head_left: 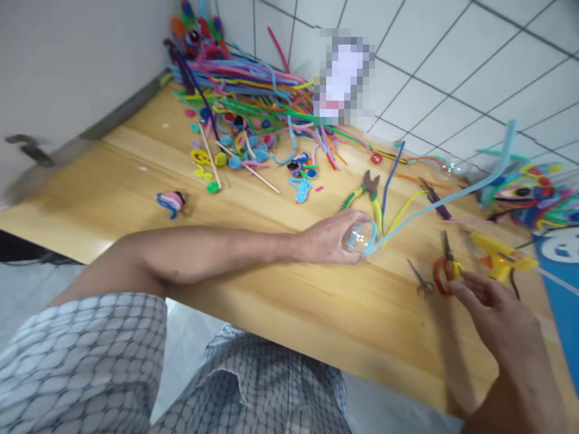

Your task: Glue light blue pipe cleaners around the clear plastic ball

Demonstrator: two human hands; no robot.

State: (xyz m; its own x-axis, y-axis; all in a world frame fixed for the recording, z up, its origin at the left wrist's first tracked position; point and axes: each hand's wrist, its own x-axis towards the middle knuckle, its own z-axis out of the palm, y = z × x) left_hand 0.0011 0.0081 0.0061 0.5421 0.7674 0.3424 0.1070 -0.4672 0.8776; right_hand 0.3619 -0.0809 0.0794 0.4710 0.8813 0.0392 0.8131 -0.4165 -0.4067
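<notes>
My left hand [329,236] is wrapped round a clear plastic ball [359,239], low over the wooden table. A light blue pipe cleaner [434,202] curls against the ball, and its long free end reaches up to the right. At the right, my right hand [497,304] pinches the handles of red-and-yellow scissors [446,268], whose blades point away from me. Small metal scissors [421,280] lie just left of them. Pliers with green-and-yellow handles [371,188] rest beyond my left hand. A yellow glue gun [500,256] lies past my right hand.
Many coloured pipe cleaners [253,78] are heaped along the tiled wall, with small craft pieces [248,150] in front. A blurred-out phone-like object [341,78] leans there. A colourful finished-looking figure [529,190] stands at the right, near a blue sheet [561,301]. A small bundle [172,204] lies left.
</notes>
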